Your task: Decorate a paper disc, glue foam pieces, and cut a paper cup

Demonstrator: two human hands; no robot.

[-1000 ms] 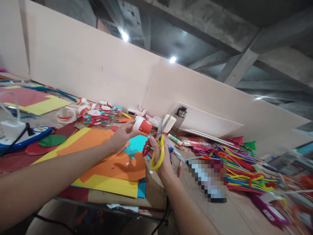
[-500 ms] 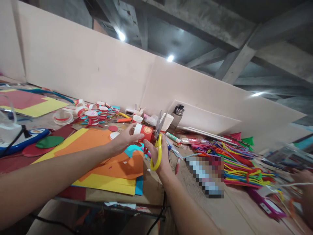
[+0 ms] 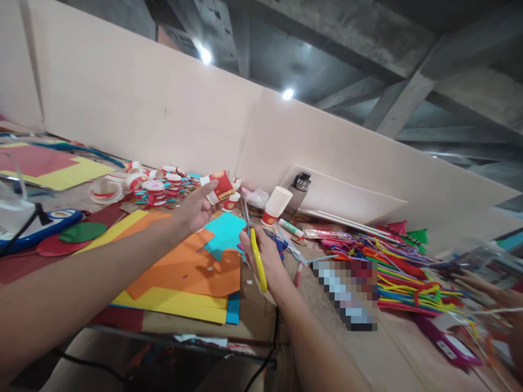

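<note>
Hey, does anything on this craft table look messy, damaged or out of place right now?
Yes. The red-and-white paper cup in the left hand looks cut and ragged at its rim. Small paper scraps litter the orange sheet, and the pipe cleaners lie in a tangled heap. The right hand holds yellow-handled scissors.

One head-worn camera looks forward and slightly down along the worktable (image 3: pixel 261 326), tilted clockwise, arms entering from 6 and 8 o'clock; the wall (image 3: pixel 134 103) fills 12 o'clock, probably fairly near.
</note>
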